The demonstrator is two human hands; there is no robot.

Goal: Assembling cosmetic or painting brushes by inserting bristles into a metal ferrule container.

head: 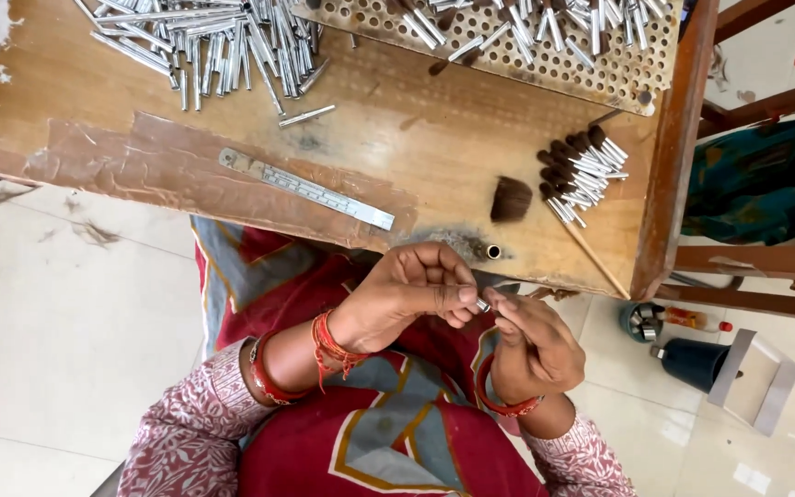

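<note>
My left hand (413,293) and my right hand (532,344) meet over my lap, just below the edge of the wooden table (434,138). Between their fingertips they pinch a small silver metal tube (483,304). Whether any hair is inside it is too small to tell. A loose tuft of dark hair (511,199) lies on the table above my hands. Next to it is a heap of short metal tubes with dark bristle tips (581,171). One short tube (493,251) stands at the table's near edge.
A pile of bare metal tubes (213,41) lies at the far left, and a perforated board (545,55) carries more. A steel ruler (305,189) and a thin wooden stick (595,260) rest on the table. A dark container (692,361) and a small bottle (692,319) stand on the floor.
</note>
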